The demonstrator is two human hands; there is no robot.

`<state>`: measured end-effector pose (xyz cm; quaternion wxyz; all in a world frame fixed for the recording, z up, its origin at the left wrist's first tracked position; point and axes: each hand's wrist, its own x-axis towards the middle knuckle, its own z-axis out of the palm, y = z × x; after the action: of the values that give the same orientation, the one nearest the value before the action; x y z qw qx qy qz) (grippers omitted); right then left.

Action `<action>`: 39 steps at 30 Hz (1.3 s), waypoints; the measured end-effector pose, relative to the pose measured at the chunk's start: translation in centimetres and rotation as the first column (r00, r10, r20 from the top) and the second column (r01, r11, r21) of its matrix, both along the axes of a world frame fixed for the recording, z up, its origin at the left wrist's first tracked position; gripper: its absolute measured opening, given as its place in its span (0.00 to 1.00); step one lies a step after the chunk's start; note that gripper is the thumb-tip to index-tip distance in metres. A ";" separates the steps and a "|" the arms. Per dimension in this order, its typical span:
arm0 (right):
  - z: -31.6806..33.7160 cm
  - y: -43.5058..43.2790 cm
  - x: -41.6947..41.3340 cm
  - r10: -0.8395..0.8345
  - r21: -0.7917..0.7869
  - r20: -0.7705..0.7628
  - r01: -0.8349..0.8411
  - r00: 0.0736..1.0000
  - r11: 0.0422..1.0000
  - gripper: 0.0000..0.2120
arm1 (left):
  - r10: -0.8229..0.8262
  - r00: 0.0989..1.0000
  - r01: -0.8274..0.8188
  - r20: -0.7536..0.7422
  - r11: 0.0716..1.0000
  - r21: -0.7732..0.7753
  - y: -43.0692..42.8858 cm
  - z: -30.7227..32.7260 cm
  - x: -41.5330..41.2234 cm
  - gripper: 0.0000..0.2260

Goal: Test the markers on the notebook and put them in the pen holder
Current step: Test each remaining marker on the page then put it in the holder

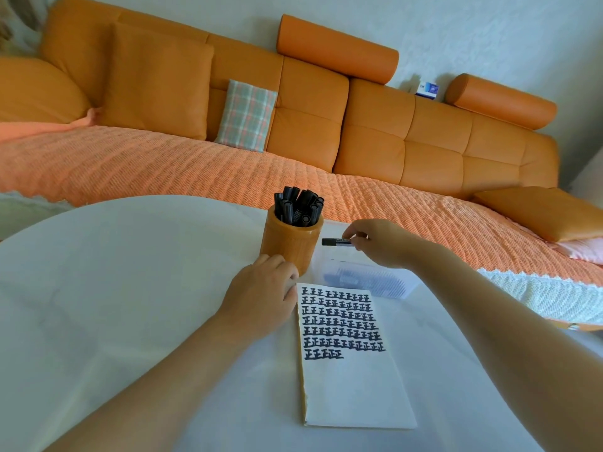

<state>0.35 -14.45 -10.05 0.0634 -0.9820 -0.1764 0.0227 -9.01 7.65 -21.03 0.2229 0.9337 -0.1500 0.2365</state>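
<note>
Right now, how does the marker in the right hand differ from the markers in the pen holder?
The single marker lies level, pinched by the right hand beside the pen holder; the markers in the holder stand upright or leaning. The single marker is alone and shows its printed barrel; the markers in the holder are bunched, showing mostly their ends. All look black.

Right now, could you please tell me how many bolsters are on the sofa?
2 bolsters: one atop the sofa back, centre; one atop it, far right. None seems hidden.
</note>
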 end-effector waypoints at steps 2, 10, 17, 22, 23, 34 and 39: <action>0.2 -0.1 -2.1 -0.011 0.095 0.035 0.007 0.999 0.995 0.12 | -0.004 1.000 0.004 0.006 0.999 -0.044 -0.3 0.7 -0.4 0.04; -1.6 -0.5 -9.9 0.027 0.843 -0.289 0.241 0.957 0.482 0.06 | -0.117 0.993 0.120 0.033 0.982 -0.145 -2.9 2.7 -2.5 0.07; -3.6 -2.1 -11.5 0.116 0.908 -0.407 0.388 0.906 0.161 0.04 | -0.206 0.978 0.200 -0.028 0.969 -0.145 -5.0 3.4 -4.0 0.11; -4.5 -3.5 -11.5 0.240 0.893 -0.450 0.435 0.860 0.116 0.05 | -0.153 0.987 0.144 -0.042 0.977 -0.156 -4.9 3.0 -3.7 0.09; -4.6 -3.9 -11.4 0.238 0.890 -0.455 0.428 0.858 0.155 0.05 | -0.148 0.988 0.140 -0.044 0.979 -0.147 -4.7 3.1 -3.7 0.08; -5.5 -4.0 -12.1 0.160 0.481 0.037 -0.158 0.986 0.862 0.05 | -0.216 0.976 0.215 0.028 0.976 0.046 -5.1 3.7 -4.1 0.08; -5.4 -3.3 -12.2 0.197 0.314 0.132 -0.230 0.971 0.921 0.12 | -0.208 0.977 0.207 0.048 0.978 0.020 -5.2 3.6 -4.3 0.11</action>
<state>-11.87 -17.75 -15.50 0.2138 -0.9326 -0.2867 -0.0480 -13.36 2.47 -17.44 0.2359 0.9083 -0.2539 0.2342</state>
